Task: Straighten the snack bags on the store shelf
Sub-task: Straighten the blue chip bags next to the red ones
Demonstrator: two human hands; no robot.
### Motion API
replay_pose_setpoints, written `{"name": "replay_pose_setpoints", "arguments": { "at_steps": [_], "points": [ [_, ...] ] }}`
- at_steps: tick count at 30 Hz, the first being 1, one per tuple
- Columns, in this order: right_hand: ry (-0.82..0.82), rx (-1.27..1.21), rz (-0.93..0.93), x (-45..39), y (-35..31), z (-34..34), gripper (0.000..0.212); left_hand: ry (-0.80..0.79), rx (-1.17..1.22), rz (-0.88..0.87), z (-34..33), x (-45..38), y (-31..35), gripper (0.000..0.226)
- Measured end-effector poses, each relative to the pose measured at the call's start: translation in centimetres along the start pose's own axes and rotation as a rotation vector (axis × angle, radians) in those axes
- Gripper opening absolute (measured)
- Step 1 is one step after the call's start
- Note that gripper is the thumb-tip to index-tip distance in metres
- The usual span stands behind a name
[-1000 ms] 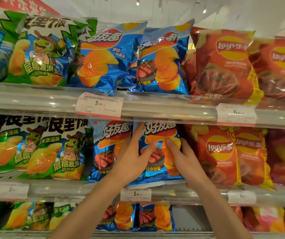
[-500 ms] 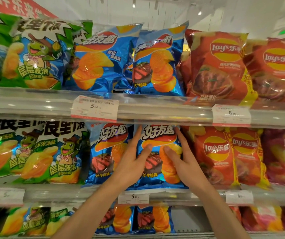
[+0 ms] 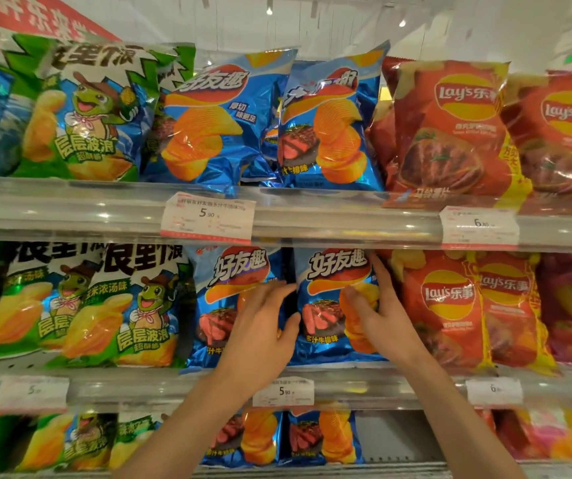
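Blue foil steak-flavour chip bag (image 3: 334,305) stands on the middle clear-fronted shelf (image 3: 364,385), right one of two blue bags there. Right hand (image 3: 378,314) grips its right edge. Left hand (image 3: 260,326) has slid left, thumb on the bag, fingers flat on the neighbouring blue bag (image 3: 232,299).

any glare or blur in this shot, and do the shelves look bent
Head view: ceiling lights glare off the clear shelf rail and glossy top-shelf blue bags; frame edges smear, the far-right red bags softest; the wide lens bows the rails; both hands stay fairly sharp.
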State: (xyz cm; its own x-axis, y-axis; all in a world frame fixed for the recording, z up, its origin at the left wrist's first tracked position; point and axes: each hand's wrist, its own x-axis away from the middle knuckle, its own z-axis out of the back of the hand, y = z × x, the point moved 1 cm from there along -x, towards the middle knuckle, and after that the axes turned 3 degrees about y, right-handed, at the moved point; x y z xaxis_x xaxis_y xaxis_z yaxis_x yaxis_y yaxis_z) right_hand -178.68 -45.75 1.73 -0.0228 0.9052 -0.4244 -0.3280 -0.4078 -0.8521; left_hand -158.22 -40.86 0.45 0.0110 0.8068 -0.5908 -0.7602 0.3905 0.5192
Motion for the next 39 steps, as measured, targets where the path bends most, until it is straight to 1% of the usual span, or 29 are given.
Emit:
{"name": "replay_pose_setpoints", "arguments": {
  "at_steps": [1, 4, 6, 8, 11, 12, 15, 17, 20, 23, 26, 29, 32, 34, 35, 37, 39],
  "points": [
    [0.020, -0.001, -0.007, 0.1, 0.0, 0.0, 0.063, -0.014, 0.077, 0.037, -0.1, 0.0, 0.5, 0.049],
    [0.087, 0.006, -0.047, 0.3, 0.1, -0.2, 0.063, -0.094, 0.392, 0.240, -1.4, -0.9, 1.8, 0.052],
    [0.111, 0.019, -0.093, 0.3, 0.2, -0.3, 0.064, -0.098, 0.515, 0.318, -2.5, -2.0, 2.3, 0.056],
    [0.126, 0.040, -0.149, -0.1, 0.5, -0.4, 0.061, -0.087, 0.576, 0.399, -3.4, -3.0, 2.7, 0.066],
    [0.102, 0.048, -0.219, -0.7, 0.7, -0.4, 0.036, -0.084, 0.628, 0.504, -4.5, -4.5, 3.0, 0.067],
    [0.087, 0.037, -0.241, -0.8, 0.6, -0.5, 0.031, -0.076, 0.643, 0.528, -4.9, -4.9, 2.9, 0.065],
    [0.035, -0.006, -0.293, -1.3, 0.2, -0.9, 0.032, -0.024, 0.684, 0.573, -5.5, -6.1, 2.9, 0.060],
    [-0.001, -0.013, -0.330, -1.5, 0.1, -1.0, 0.034, -0.010, 0.680, 0.584, -6.0, -6.5, 2.7, 0.058],
    [-0.031, 0.020, -0.332, -1.6, 0.1, -1.0, 0.037, -0.014, 0.658, 0.591, -6.9, -6.9, 2.0, 0.053],
    [0.009, 0.068, -0.297, -1.3, 0.3, -1.2, 0.037, 0.020, 0.647, 0.576, -6.9, -6.8, 2.3, 0.056],
    [0.099, 0.118, -0.244, -0.8, 1.1, -1.7, 0.041, 0.082, 0.636, 0.514, -6.7, -6.4, 2.5, 0.053],
    [0.177, 0.142, -0.201, -0.3, 1.2, -1.9, 0.039, 0.106, 0.602, 0.468, -6.7, -6.0, 2.4, 0.053],
    [0.189, 0.152, -0.183, -0.3, 1.0, -2.1, 0.044, 0.110, 0.591, 0.445, -6.8, -6.2, 2.1, 0.057],
    [0.180, 0.141, -0.177, -0.2, 0.9, -1.9, 0.052, 0.133, 0.599, 0.397, -6.5, -5.7, 2.3, 0.058],
    [0.179, 0.130, -0.151, 0.0, 0.8, -1.7, 0.055, 0.153, 0.590, 0.362, -6.3, -5.3, 2.4, 0.057],
    [0.180, 0.149, -0.024, 0.9, 0.7, -1.3, 0.055, 0.167, 0.545, 0.300, -6.3, -4.6, 2.4, 0.052],
    [0.147, 0.272, 0.090, 1.9, 0.9, -1.2, 0.055, 0.155, 0.491, 0.299, -6.6, -4.5, 2.1, 0.045]
  ]
}}
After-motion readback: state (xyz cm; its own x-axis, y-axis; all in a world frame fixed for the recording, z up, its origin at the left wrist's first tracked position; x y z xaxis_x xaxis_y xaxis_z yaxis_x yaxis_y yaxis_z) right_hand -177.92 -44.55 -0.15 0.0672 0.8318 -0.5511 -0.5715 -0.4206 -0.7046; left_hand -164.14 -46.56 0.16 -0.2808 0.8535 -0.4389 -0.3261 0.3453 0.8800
